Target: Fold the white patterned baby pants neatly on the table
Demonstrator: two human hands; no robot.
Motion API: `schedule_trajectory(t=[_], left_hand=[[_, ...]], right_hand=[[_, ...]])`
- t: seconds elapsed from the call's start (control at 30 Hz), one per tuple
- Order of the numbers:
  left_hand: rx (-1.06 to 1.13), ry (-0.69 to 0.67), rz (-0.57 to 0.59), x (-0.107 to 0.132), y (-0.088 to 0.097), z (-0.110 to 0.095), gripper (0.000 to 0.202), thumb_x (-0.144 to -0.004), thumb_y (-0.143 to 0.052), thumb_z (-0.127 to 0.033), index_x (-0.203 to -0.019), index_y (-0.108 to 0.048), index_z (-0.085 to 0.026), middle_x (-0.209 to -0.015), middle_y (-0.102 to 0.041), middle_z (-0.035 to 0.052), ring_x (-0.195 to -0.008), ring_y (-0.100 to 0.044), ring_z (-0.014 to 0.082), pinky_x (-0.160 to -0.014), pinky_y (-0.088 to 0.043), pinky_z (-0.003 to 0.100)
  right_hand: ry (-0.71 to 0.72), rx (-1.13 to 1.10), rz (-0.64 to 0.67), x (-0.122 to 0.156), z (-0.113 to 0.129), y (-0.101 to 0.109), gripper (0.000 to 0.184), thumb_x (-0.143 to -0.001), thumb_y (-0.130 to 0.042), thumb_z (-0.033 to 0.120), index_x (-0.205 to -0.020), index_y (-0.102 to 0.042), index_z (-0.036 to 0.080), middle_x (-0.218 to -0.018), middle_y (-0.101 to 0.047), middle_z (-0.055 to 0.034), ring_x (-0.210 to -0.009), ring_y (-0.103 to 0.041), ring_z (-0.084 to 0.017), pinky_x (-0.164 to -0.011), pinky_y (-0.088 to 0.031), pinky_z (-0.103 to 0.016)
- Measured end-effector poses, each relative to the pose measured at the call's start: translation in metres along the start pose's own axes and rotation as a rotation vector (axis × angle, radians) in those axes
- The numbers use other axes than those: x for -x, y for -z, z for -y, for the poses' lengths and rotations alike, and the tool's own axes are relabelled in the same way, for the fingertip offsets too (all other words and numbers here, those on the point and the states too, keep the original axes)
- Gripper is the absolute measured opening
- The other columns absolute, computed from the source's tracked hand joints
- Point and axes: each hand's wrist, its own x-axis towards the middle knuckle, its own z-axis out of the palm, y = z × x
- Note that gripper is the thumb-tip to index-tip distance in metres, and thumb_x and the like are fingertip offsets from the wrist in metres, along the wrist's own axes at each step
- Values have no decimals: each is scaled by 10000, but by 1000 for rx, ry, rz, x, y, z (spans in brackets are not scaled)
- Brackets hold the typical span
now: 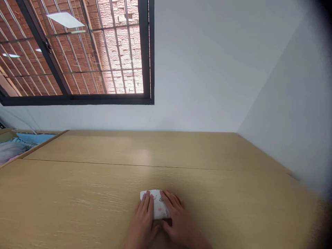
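Note:
A small white folded cloth (157, 204) with a faint printed pattern lies on the light wooden table (103, 193), near its front edge. My left hand (143, 218) rests flat on the cloth's left side, fingers together and stretched forward. On the cloth's right side my right hand (177, 218) presses down, fingers spread a little. Both hands lie on top of it rather than closing around it. The cloth's near edge is hidden under my hands.
A seam (129, 165) runs across the table top. White walls meet in a corner at the back right. A black-framed window (77, 52) with a brick wall behind it is at the upper left. A box with light fabric (15, 145) sits at the far left.

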Motion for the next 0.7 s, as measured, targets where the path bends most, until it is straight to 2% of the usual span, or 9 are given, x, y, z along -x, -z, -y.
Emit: schedule_trajectory(t=[0.07, 0.13, 0.2, 0.27, 0.37, 0.47, 0.53, 0.6, 0.7], left_hand=[[28, 10, 46, -6, 5, 4, 766, -779, -523, -161, -1516, -361, -25, -1592, -298, 183, -1471, -310, 346, -1162, -400, 489], [38, -22, 53, -11, 10, 10, 760, -748, -478, -80, -1499, -382, -9, -1575, -346, 194, -1459, -350, 329, -1156, -413, 472], [56, -53, 1, -14, 18, 15, 723, -724, -441, -28, -1446, -467, -30, -1534, -433, 200, -1427, -418, 319, -1131, -445, 476], [121, -35, -112, -13, 36, 16, 583, -783, -411, -42, -1337, -583, -102, -1463, -526, 192, -1348, -512, 326, -1078, -484, 517], [383, 72, -191, -1, 72, 5, 345, -954, -373, -207, -1146, -659, -192, -1225, -649, 155, -1120, -629, 309, -957, -531, 523], [844, 206, -105, 15, 95, -11, 329, -995, -451, -464, -1122, -621, -212, -1068, -698, 106, -995, -665, 266, -894, -552, 424], [1104, 297, -70, 22, 91, -17, 435, -957, -504, -579, -1162, -572, -201, -1083, -719, 110, -987, -687, 261, -857, -566, 375], [1182, 383, -73, 25, 76, -19, 535, -937, -505, -630, -1228, -520, -181, -1105, -724, 133, -970, -706, 273, -812, -579, 370], [839, 435, -230, 24, 43, -13, 559, -971, -435, -561, -1321, -491, -128, -1225, -672, 196, -1084, -671, 326, -902, -557, 471]], right_hand=[[-5, -30, -3, 0, -3, -1, 950, -701, -546, 116, -1601, -268, 240, -1608, -351, -79, -1474, -327, -311, -1218, -281, -530], [-25, -59, -57, -4, -5, -3, 926, -660, -506, 49, -1555, -384, 253, -1549, -448, -76, -1424, -417, -307, -1188, -354, -489], [-50, -90, -137, -8, -3, -4, 793, -671, -486, 27, -1425, -551, 263, -1449, -558, -84, -1350, -505, -312, -1135, -416, -485], [-46, -131, -232, -10, 3, -1, 598, -722, -489, 50, -1263, -640, 257, -1391, -598, -88, -1336, -511, -322, -1132, -395, -528], [-49, -311, -345, -7, 20, 10, 294, -904, -497, 205, -1169, -620, 229, -1261, -653, -105, -1246, -572, -305, -1072, -444, -508], [-137, -581, -355, -5, 36, 20, 268, -1018, -438, 395, -1180, -552, 215, -1055, -692, -83, -965, -675, -233, -839, -561, -357], [-200, -643, -349, -11, 41, 24, 323, -1018, -449, 457, -1215, -513, 209, -973, -695, -56, -835, -677, -205, -727, -562, -313], [-250, -574, -317, -24, 38, 24, 392, -992, -497, 476, -1275, -483, 206, -889, -691, -25, -755, -665, -197, -688, -555, -311], [-292, -289, -273, -48, 28, 15, 435, -974, -519, 399, -1349, -481, 182, -991, -706, -83, -907, -682, -246, -829, -554, -391]])
